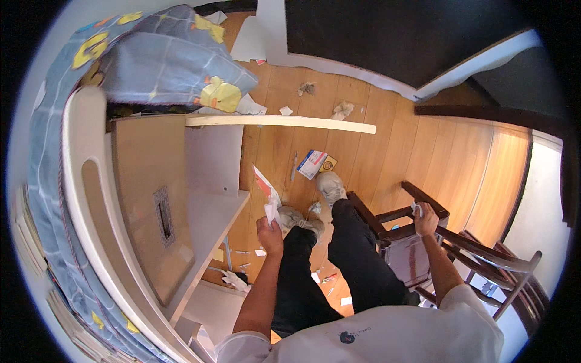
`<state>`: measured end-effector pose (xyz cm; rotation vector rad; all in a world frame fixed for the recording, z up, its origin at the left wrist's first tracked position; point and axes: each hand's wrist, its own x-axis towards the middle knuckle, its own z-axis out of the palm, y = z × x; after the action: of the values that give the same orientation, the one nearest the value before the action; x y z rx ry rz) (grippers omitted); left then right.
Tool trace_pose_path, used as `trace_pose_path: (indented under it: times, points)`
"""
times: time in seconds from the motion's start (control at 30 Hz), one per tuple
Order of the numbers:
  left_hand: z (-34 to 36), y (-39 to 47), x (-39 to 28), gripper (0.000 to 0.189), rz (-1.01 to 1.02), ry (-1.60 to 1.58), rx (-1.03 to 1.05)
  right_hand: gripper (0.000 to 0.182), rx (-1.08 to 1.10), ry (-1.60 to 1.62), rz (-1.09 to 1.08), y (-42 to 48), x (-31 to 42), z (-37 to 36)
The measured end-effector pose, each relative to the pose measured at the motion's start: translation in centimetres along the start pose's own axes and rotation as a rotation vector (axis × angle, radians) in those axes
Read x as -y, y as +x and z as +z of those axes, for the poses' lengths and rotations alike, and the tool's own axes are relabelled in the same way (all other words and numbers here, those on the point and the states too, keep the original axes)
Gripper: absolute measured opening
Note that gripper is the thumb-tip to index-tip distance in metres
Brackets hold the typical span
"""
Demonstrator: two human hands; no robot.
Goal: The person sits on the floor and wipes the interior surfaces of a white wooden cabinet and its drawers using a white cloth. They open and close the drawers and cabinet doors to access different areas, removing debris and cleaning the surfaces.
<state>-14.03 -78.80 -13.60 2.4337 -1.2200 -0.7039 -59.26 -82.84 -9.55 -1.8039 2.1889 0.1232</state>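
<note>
My left hand (270,233) grips a white piece of paper (272,211), from which a red and white sheet or card (263,182) seems to stick out; the two overlap, so I cannot tell whether they are joined. Below it show my covered shoes (331,187) on the wooden floor. Off to the right, my right hand (425,219) holds a small crumpled white tissue or paper (416,208), close over the frame of a dark wooden chair (438,206). A blue, white and red printed card or packet (312,164) lies on the floor ahead of my feet, with a thin pen-like item (294,166) beside it.
Crumpled scraps (342,110) and paper bits (346,301) litter the floor (386,154). On the left stands a bed frame (86,136) with duck-patterned bedding (168,68) and a pale shelf unit (218,204). A light wooden board (281,121) juts across the floor. Dark chairs stand right.
</note>
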Motion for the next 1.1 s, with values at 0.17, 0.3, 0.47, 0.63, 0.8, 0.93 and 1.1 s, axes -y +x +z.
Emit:
trace_pose_path:
  times: [0.17,0.3,0.47,0.63,0.8,0.93,1.1]
  points:
    - [0.3,6.6,1.8,0.015,0.085,0.097,-0.098,0.016,0.028,0.058,0.066,0.2,1.5,-1.4]
    - [3.0,17.0,7.9,0.014,0.180,0.441,-0.374,0.012,-0.118,0.116,-0.070,0.4,0.1,-0.2]
    - [3.2,26.3,9.6,0.012,-0.186,0.614,-0.456,0.013,-0.148,0.164,-0.042,0.2,0.2,0.0]
    - [3.3,32.9,15.2,0.011,-0.315,0.617,-0.591,0.014,-0.138,0.181,-0.026,-0.5,0.3,0.5]
    - [3.7,34.7,19.7,0.012,-0.261,0.736,-0.529,0.018,-0.168,0.186,0.056,-0.8,-0.3,1.9]
    - [6.7,33.6,22.1,0.015,-0.241,0.691,-0.259,0.020,-0.134,0.187,0.038,-0.8,-1.7,2.3]
    - [9.6,31.2,22.2,0.019,-0.030,0.787,-0.423,0.024,-0.116,0.193,0.070,-1.2,-3.6,2.8]
